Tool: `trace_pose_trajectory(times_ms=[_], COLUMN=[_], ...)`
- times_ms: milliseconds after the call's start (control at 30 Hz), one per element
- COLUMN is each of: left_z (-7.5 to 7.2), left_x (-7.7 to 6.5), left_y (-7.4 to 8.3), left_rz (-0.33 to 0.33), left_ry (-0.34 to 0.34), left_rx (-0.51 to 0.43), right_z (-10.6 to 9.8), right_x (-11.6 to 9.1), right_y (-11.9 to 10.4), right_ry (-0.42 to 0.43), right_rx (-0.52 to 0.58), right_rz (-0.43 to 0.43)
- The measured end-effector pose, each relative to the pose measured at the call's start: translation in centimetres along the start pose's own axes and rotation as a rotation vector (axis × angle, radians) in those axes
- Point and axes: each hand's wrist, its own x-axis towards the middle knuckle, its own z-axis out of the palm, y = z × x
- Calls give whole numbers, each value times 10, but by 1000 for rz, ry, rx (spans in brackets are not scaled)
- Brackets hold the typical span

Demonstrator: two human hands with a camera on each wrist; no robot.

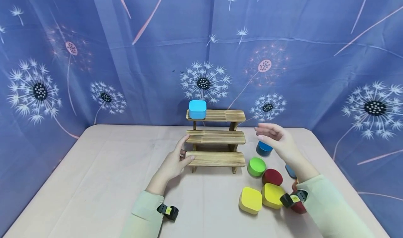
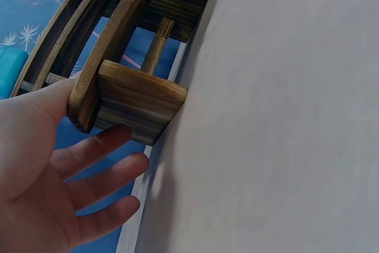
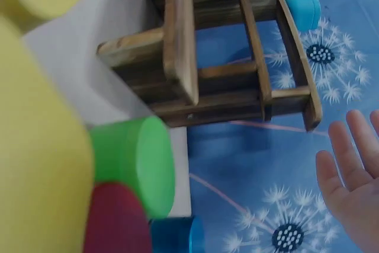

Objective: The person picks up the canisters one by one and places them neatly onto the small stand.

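A three-tier wooden stand (image 1: 215,158) stands near the back of the table. On the left end of its top shelf sits a light blue rounded-square block (image 1: 197,110), also visible in the right wrist view (image 3: 301,6). My left hand (image 1: 172,164) is at the stand's left end, its thumb touching the bottom shelf and a finger reaching the middle one. Its other fingers spread loosely in the left wrist view (image 2: 89,176). My right hand (image 1: 278,140) hovers right of the stand, fingers loosely bent, holding nothing. Below it, partly hidden, is a round blue block (image 1: 263,149).
Right of the stand lie a green round block (image 1: 256,166), a dark red round block (image 1: 272,177) and two yellow rounded-square blocks (image 1: 250,200). More red, orange and blue pieces are partly hidden by my right forearm. A blue dandelion-print cloth (image 1: 151,73) hangs behind the table.
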Motion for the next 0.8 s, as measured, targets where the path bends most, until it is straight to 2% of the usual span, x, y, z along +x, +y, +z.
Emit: trace_pose_trajectory(times_ms=[200,433,800], left_z=[0,0,-1], left_x=[0,0,-2], left_y=[-1,-1,1], left_rz=[2,5,10], left_ry=[6,2,4], left_rx=[5,6,21], right_z=[-10,-21,-32], right_x=[-12,-25,-47], right_y=[8,20,37], right_ry=[37,79,161], right_rx=[-53,-82,-170], right_rz=[43,51,126])
